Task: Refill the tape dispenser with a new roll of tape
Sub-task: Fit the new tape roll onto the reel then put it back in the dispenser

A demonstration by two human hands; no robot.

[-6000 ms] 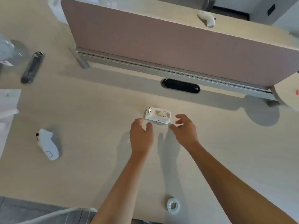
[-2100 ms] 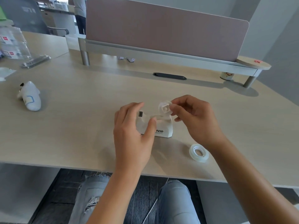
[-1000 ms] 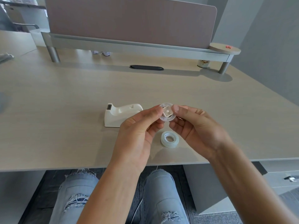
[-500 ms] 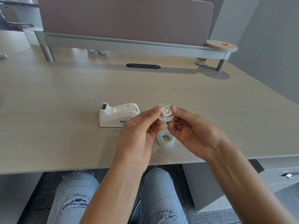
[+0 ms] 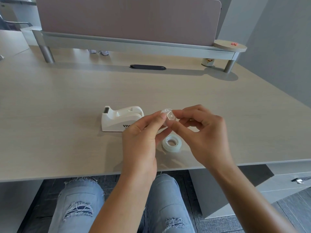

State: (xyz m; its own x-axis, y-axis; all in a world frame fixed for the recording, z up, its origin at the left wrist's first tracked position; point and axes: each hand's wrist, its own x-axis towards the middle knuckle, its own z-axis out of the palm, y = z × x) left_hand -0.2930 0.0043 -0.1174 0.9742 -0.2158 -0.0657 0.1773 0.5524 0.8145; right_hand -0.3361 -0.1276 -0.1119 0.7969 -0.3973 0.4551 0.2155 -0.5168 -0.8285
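Observation:
A white tape dispenser (image 5: 119, 118) stands on the wooden desk (image 5: 67, 101), its cutter end pointing left and its cradle bare. Above the desk, just right of the dispenser, both hands pinch a small clear spool with a white square hub (image 5: 169, 117). My left hand (image 5: 143, 140) grips it from the left with thumb and fingers. My right hand (image 5: 203, 137) grips it from the right. Under the hands a new roll of clear tape (image 5: 172, 144) lies flat on the desk, untouched.
A pink divider panel on a grey rail (image 5: 127, 22) closes off the back of the desk. A black cable slot (image 5: 147, 66) lies in front of it. A small round shelf (image 5: 230, 45) and a little jar (image 5: 207, 62) sit at the back right. The desk's front edge runs just below the roll.
The dispenser went from the far desk to in front of me. My right hand lifted the spool out of it, and now both hands hold that spool. My right fingers have curled tighter.

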